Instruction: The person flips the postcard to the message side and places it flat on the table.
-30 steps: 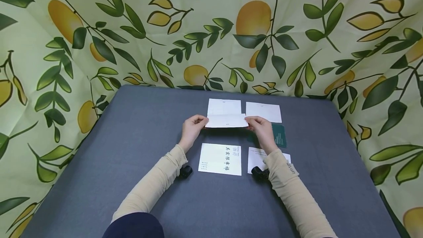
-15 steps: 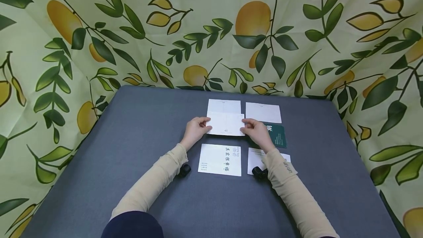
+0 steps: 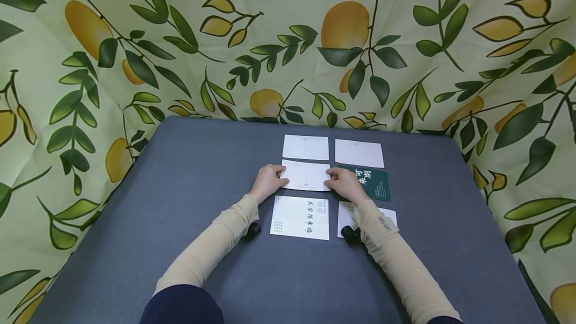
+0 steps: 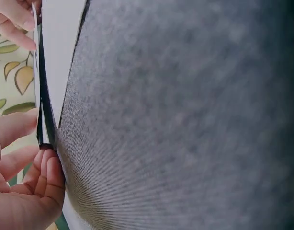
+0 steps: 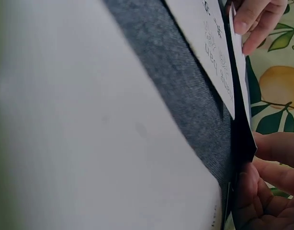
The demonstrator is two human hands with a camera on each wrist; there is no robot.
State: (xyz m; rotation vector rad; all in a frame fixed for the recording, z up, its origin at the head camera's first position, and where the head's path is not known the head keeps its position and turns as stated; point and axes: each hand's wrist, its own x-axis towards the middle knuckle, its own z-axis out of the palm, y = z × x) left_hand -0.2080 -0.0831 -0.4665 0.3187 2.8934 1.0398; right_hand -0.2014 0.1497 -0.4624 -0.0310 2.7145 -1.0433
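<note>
A white postcard [image 3: 306, 175] with faint print lies between my hands in the middle row. My left hand [image 3: 267, 183] pinches its left edge, and my right hand [image 3: 347, 185] pinches the right edge. Both wrist views show the card seen edge-on, slightly raised, with a dark underside. Just below it in the head view is a white card with black Chinese characters [image 3: 299, 218]. Another white postcard [image 3: 305, 147] lies directly beyond. Close to my right hand is a dark green card with white lettering [image 3: 374, 184].
A blank-looking white card [image 3: 359, 153] lies at the back right. Under my right forearm, partly hidden, is another white card [image 3: 388, 214]. All rest on a grey-blue cloth-covered table [image 3: 202, 164], with a leaf-and-fruit patterned curtain [image 3: 288, 39] behind.
Both hands have brought the postcard toward me and lowered it from a tilted pose over the back card to nearly flat. The back postcard and green card show more now.
</note>
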